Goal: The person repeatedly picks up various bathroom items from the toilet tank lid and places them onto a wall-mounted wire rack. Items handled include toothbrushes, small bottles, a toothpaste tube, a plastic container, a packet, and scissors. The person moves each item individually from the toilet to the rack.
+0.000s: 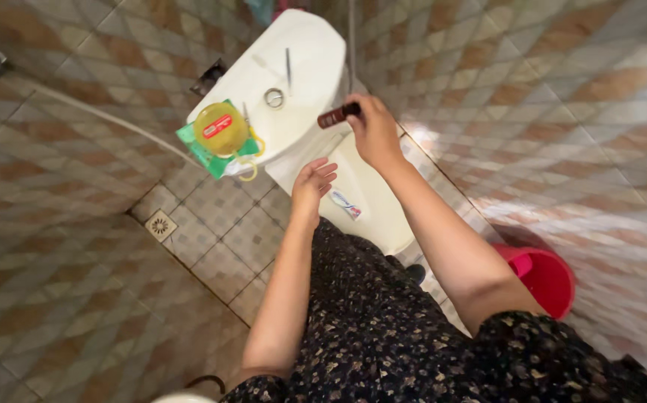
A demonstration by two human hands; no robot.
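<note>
Right hand [374, 134] fingers pinch a small dark bottle [338, 115], tipped sideways over the white cistern [305, 52]. Left hand [312, 183] sits just below, fingers spread, palm up, empty, as if cupped under the bottle. Yellow-lidded jar [221, 128] parked on the cistern edge; red bucket [544, 276] on the floor.
</note>
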